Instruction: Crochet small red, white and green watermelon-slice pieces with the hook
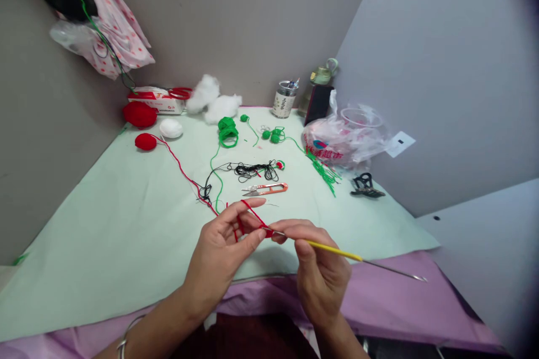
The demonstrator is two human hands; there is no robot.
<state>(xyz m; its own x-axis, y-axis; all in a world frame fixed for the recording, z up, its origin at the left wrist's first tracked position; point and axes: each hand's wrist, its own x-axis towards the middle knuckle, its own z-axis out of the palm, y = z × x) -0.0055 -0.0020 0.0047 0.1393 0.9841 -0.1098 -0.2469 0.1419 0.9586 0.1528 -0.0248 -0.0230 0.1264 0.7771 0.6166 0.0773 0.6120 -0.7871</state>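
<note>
Over pale cloth [138, 213], closed fingers [251, 241] pinch red yarn [268, 232] and hook [334, 250].

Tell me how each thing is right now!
Left hand: pinching the red crochet piece
Right hand: gripping the yellow hook
Small red ball: wound, strand pulled out
White ball: wound
Black thread: loosely tangled
Orange snips: lying flat
Pen cup: upright, holding pens
Plastic bag: bulging, crumpled
Bottle: upright

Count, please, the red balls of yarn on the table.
2. The larger red ball is at the far left, by the red-and-white box; the smaller red ball is nearer, left of the white ball. Others could be hidden from view.
</note>
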